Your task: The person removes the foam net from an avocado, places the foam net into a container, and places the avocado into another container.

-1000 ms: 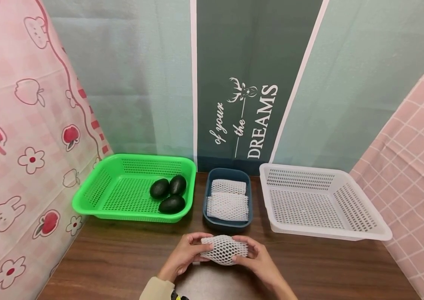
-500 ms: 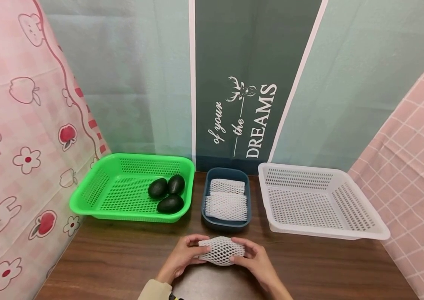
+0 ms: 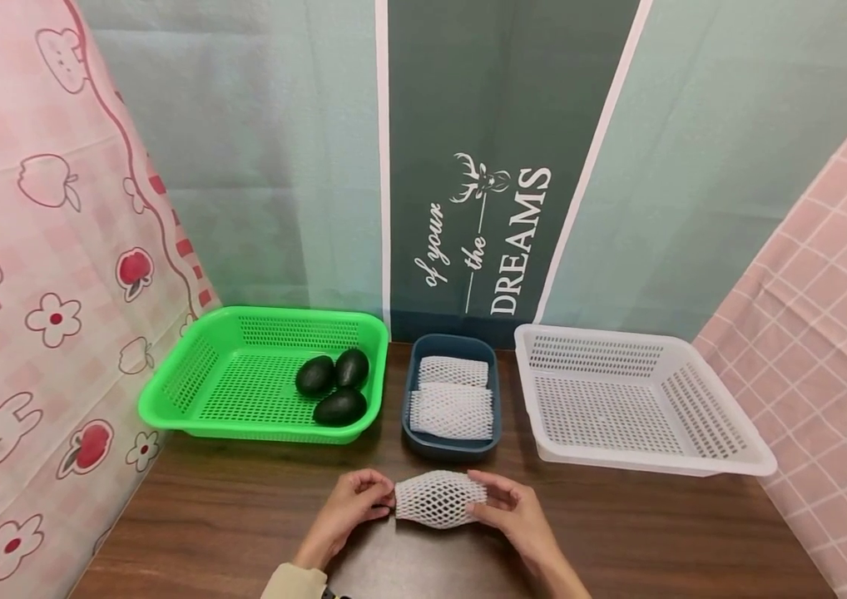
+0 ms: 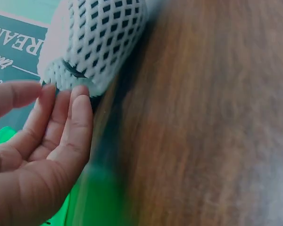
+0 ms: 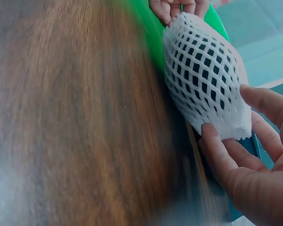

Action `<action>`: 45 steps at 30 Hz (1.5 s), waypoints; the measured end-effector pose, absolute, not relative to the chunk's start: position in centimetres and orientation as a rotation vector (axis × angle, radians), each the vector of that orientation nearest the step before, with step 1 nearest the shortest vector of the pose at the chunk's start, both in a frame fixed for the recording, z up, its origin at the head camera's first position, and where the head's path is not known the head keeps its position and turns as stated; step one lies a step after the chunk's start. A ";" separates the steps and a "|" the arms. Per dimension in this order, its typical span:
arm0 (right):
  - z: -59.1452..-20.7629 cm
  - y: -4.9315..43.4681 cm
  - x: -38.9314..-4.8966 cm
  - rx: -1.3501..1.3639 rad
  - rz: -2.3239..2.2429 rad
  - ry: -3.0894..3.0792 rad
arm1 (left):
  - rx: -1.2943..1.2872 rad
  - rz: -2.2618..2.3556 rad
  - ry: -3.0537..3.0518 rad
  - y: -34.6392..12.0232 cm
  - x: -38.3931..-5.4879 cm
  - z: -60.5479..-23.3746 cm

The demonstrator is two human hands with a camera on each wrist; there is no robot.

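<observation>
Tabletop [image 3: 229,516] first, dark wood grain, and along its back edge three containers in a row: the white basket [image 3: 723,466] on the right, the green basket [image 3: 191,374] on the left with three dark avocados [image 3: 339,406] bunched in its near right corner, and the small blue tray [image 3: 414,378] between them, stacked with flat foam net sleeves [image 3: 452,412].

Down front, near the tabletop's near edge, sits the netted avocado [image 3: 438,499], lying lengthwise between both hands, dark skin peeking through the white mesh. By my reckoning it handles as a firm, fairly weighty core under a soft, springy skin; the foam gives some friction, so slipping looks unlikely, but ripe fruit bruises, so a gentle squeeze is the call. The loose sleeve ends are the natural places to take hold.

And that is where the grips are. Left hand [image 3: 349,503] pinches the left end of the net, fingertips [image 4: 80,101] narrow and curled at the mesh rim, as the left wrist view confirms. Right hand [image 3: 509,516] holds the right end, fingers [image 5: 217,146] loosely curved round the frilled edge, not clamped hard.
</observation>
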State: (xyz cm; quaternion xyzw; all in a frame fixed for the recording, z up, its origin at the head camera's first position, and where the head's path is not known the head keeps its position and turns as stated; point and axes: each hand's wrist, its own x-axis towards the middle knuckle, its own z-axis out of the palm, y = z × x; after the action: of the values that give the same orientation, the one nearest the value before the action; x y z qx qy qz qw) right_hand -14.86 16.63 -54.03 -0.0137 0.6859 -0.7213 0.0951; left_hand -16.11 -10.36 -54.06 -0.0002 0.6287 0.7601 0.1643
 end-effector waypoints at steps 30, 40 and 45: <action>-55.0 16.1 -14.9 -0.020 -2.203 1.940 | 0.185 2.189 1.781 -7.4 -16.2 -55.5; -55.2 15.9 -14.7 0.059 -2.232 1.907 | 0.173 2.143 1.841 -7.2 -15.8 -55.5; -55.2 15.9 -14.6 0.107 -2.272 1.876 | 0.110 2.139 1.920 -7.1 -15.5 -55.3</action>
State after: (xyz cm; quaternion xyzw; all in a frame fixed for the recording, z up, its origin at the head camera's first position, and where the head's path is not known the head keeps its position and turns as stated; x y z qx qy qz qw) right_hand -14.61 15.92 -55.21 0.0360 0.6333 -0.7670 0.0965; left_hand -15.48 -7.10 -55.33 0.0378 0.6615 0.7372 0.1321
